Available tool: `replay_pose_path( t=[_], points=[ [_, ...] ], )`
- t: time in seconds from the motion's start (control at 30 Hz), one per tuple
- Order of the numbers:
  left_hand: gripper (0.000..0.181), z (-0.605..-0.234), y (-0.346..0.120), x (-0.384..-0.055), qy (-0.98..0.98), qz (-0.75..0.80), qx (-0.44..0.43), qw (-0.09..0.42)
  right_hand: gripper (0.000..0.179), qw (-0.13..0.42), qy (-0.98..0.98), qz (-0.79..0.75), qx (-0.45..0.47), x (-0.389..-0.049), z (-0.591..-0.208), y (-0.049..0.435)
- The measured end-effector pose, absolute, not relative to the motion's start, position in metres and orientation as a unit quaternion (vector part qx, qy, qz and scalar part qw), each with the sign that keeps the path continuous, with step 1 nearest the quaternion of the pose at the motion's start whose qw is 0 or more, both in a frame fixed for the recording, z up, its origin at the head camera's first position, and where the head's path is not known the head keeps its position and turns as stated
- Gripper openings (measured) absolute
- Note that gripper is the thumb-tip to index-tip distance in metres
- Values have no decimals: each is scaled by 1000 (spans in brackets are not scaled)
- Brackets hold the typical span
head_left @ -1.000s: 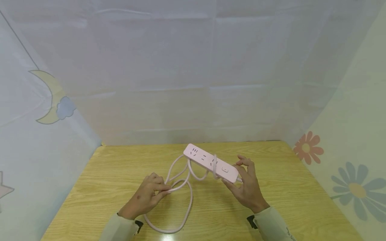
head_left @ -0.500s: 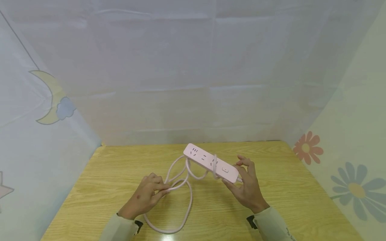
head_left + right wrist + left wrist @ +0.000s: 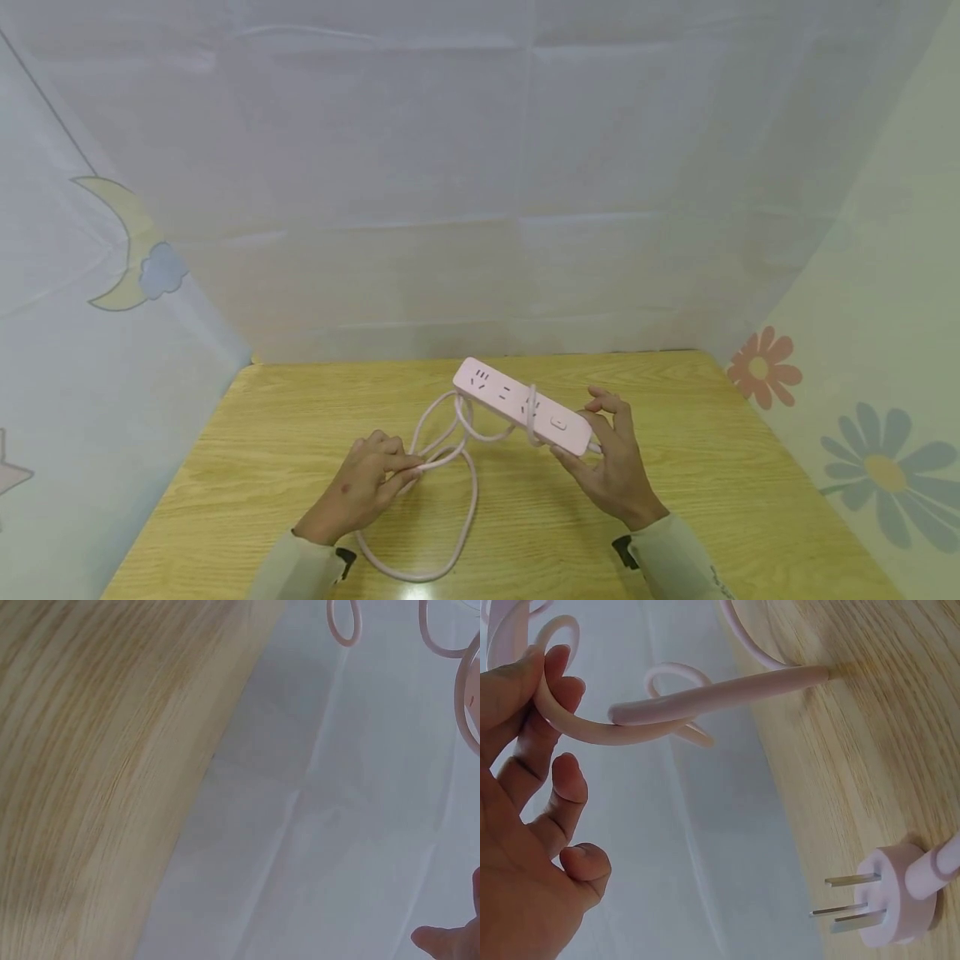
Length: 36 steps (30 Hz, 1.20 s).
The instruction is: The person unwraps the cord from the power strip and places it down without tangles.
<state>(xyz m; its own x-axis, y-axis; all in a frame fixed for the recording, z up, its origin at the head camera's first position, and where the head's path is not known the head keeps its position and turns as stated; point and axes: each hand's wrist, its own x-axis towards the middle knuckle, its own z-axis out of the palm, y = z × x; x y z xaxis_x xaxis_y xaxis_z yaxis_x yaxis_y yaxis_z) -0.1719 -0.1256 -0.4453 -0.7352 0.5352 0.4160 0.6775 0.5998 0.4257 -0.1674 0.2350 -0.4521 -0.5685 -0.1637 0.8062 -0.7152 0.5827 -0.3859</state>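
Observation:
A pink power strip [image 3: 491, 392] slants across the head view, its socket face up and a turn of its cord wrapped around it near the switch. My right hand [image 3: 618, 467] grips the strip's near right end between thumb and fingers. To the left, my left hand [image 3: 367, 479] pinches the pink cord [image 3: 474, 492], which loops between the strip and the table. In the left wrist view the thumb and index finger hold the cord [image 3: 592, 731] while the other fingers curl loosely. A three-pin plug [image 3: 896, 896] lies on the table there.
The wooden table [image 3: 720, 467] has a light, fabric-like backdrop [image 3: 480, 208] behind it. Side sheets carry a moon with a cloud [image 3: 135, 242] on the left and flowers [image 3: 765, 368] on the right.
The cord loop under the strip's far left end has shifted slightly left, and my left fingers have risen a little with the pinched cord. The right hand keeps its grip on the power strip.

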Motion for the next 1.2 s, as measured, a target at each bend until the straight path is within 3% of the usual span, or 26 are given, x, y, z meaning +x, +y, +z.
replay_pose_path(
  t=[0.7,1.2],
  points=[
    [13,-440,-117,-176,-897,-264,-315,163,54,383,-795,363,298,-170,-453,234],
    [11,-438,-106,-181,-909,-264,-249,204,49,375,-786,376,316,-168,-453,233]
  ],
)
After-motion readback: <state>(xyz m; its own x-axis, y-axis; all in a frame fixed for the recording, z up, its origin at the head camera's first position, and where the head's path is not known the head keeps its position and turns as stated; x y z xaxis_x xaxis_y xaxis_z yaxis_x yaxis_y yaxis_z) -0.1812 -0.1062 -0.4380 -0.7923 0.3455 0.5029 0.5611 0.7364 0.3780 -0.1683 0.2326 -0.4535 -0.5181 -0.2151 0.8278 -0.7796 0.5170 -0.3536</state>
